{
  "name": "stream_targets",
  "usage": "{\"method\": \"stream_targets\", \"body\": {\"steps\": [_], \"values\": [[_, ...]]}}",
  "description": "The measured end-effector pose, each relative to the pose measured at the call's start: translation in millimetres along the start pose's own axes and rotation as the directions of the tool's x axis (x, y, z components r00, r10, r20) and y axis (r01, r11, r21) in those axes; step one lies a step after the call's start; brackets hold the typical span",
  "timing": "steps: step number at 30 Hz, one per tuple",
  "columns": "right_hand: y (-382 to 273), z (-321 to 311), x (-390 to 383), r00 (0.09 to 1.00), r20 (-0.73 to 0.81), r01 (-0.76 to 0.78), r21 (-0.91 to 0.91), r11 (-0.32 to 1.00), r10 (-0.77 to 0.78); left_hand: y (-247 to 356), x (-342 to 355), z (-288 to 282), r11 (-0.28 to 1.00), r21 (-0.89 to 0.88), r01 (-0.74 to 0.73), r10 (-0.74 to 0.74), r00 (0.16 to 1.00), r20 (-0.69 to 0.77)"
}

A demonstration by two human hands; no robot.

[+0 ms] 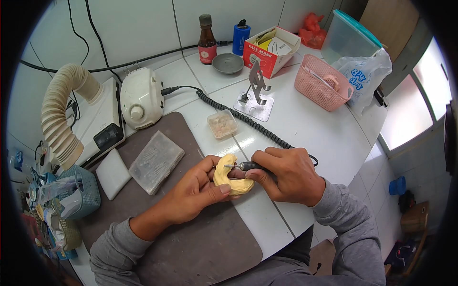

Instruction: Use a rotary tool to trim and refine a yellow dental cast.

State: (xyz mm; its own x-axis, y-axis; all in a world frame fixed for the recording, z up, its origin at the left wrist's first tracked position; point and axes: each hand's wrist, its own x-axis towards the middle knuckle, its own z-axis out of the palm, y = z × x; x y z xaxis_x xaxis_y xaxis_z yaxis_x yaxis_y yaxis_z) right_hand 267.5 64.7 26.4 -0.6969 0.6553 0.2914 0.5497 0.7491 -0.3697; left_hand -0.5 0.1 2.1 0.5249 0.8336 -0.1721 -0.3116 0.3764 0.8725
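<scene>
A yellow, horseshoe-shaped dental cast [223, 177] is gripped in my left hand [194, 194], its thumb pressed along the lower edge. My right hand [293, 175] is closed round a black rotary handpiece [249, 166]. The handpiece's metal bur [229, 166] meets the upper arm of the cast, or hovers just over it; I cannot tell which. From the handpiece a cord passes behind my right hand and joins a coiled black cable [243, 116], which leads to a white control box [141, 99] at the left.
A brown mat [191, 257] lies under my left forearm, bearing a clear case of burs [156, 162]. Beyond my hands are a small tub of pieces [222, 125], a metal stand [257, 83], and a pink basket [318, 90]. A ribbed suction hose [59, 112] arches at the left.
</scene>
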Motion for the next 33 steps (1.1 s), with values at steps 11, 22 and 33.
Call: {"method": "stream_targets", "body": {"steps": [11,22,33], "values": [[1.9,0.6,-0.4,1.000,-0.001,0.016,0.003,1.000,-0.016,-0.3,-0.1,0.5,1.000,0.000,0.003,-0.003,1.000,0.004],[1.1,-0.2,0.5,1.000,0.003,0.023,-0.008,1.000,-0.023,0.3,-0.5,-0.8,1.000,0.005,0.009,-0.009,1.000,0.011],[1.5,0.1,-0.2,1.000,0.002,0.023,0.002,1.000,-0.023,-0.6,-0.7,-0.8,1.000,-0.009,0.012,-0.012,1.000,0.010]]}}
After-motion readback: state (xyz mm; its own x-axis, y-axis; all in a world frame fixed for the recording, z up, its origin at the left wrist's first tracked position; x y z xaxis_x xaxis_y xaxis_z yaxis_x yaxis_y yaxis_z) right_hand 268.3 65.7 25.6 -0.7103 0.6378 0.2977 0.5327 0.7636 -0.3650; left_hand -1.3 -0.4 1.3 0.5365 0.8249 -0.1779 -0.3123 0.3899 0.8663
